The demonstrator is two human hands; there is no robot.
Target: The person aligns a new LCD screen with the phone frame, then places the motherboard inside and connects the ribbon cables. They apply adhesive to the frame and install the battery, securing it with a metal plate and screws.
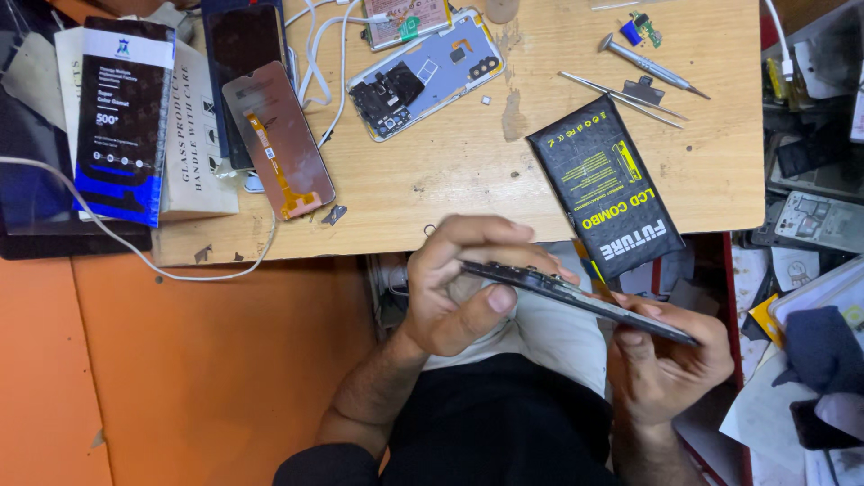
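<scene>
Over my lap I hold a thin dark phone panel [585,300], seen almost edge-on and tilted down to the right. My left hand [454,292] grips its left end, thumb under it and fingers curled over the top. My right hand [670,360] grips its right end from below, fingertips on the edge. Both hands hang just in front of the near edge of the wooden table [468,180].
On the table lie a black box with yellow print [612,184] overhanging the edge, an opened phone body [423,76], a display with an orange flex cable [279,139], a dark phone [243,54], flat boxes [121,117], a screwdriver [648,65], tweezers [621,94] and a white cable [135,247]. Phone parts clutter the right side [814,216].
</scene>
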